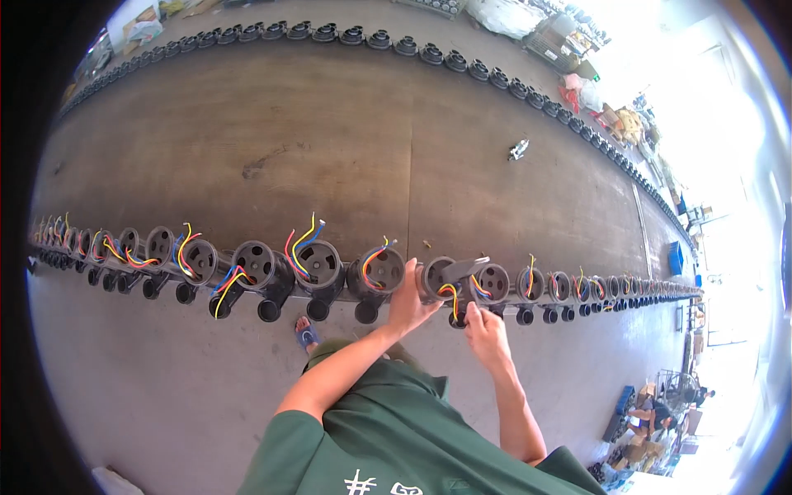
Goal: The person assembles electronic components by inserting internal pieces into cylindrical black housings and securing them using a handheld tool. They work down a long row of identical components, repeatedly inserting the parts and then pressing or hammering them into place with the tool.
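Note:
Along the near table edge stands a long row of round black plastic housings, each with a short side tube and red, yellow and blue wires. My left hand (407, 304) is closed round the left side of one black housing (435, 277), thumb up along its wall. Just right of that housing's tube, my right hand (485, 332) is closed in a pinch close to its yellow and red wires (451, 299). What the fingertips hold is too small to make out. A grey, flat-ended piece (466, 269) juts across the housing's top; its kind is unclear.
The wide brown table (330, 140) carries a second row of black parts (379, 39) along its far edge. A small silvery object (518, 149) lies on the tabletop. A blue bin (676, 258) stands at the right end. People (660, 417) are among boxes at lower right.

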Tool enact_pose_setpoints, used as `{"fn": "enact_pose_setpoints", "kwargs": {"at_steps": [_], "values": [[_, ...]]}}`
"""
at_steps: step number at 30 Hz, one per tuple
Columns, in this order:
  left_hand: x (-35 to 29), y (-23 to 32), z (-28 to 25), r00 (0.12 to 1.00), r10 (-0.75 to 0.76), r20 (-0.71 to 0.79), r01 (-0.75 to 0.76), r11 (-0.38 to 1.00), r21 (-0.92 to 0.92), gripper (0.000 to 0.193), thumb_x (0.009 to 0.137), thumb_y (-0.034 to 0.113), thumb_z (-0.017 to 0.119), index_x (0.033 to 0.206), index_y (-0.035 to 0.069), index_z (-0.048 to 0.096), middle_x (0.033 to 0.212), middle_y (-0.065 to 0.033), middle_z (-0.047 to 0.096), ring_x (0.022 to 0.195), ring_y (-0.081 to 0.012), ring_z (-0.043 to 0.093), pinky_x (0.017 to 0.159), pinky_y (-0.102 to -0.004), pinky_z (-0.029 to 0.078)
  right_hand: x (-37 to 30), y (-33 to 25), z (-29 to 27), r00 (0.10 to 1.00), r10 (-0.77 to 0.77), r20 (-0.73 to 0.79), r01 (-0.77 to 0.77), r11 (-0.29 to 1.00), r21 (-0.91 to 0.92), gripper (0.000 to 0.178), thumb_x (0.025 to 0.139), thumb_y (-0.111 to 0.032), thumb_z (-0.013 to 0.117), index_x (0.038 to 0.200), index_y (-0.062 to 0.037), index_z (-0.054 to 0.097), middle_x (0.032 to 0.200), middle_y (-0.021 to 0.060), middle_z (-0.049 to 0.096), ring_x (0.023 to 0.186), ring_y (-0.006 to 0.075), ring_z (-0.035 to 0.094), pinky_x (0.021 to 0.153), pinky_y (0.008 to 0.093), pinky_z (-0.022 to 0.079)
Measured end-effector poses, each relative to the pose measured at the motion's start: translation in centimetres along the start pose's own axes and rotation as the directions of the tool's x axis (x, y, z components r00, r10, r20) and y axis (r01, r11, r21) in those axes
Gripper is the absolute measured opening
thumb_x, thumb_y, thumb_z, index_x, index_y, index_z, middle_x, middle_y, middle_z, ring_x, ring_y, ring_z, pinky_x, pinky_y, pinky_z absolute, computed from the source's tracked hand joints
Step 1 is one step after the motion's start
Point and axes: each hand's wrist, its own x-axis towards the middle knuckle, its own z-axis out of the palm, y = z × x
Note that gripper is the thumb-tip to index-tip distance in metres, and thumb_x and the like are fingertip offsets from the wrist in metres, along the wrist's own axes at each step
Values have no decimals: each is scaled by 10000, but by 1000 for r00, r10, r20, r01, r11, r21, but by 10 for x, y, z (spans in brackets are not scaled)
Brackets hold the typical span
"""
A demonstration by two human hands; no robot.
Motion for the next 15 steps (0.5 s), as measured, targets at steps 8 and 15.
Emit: {"fn": "enact_pose_setpoints", "kwargs": {"at_steps": [8,15], "values": [[13,7,-7,996,-32,87,37,998,-57,974,703,249,926,1444,56,325,1292,-175,599,1219,-371,616,993,-425,500,-7,2,27,965,-203,-168,157,955,-252,436,1046,-378,550,931,36,623,696,192,642,614,300,593,613,418,480],[15,1,-15,998,11,69,-10,1000,-16,979,711,243,915,1460,78,305,1295,-159,589,1220,-376,608,986,-434,499,-9,-39,-2,999,-46,29,43,995,95,472,1092,-431,495,793,-72,561,615,-74,430,526,38,366,468,251,295]]}}
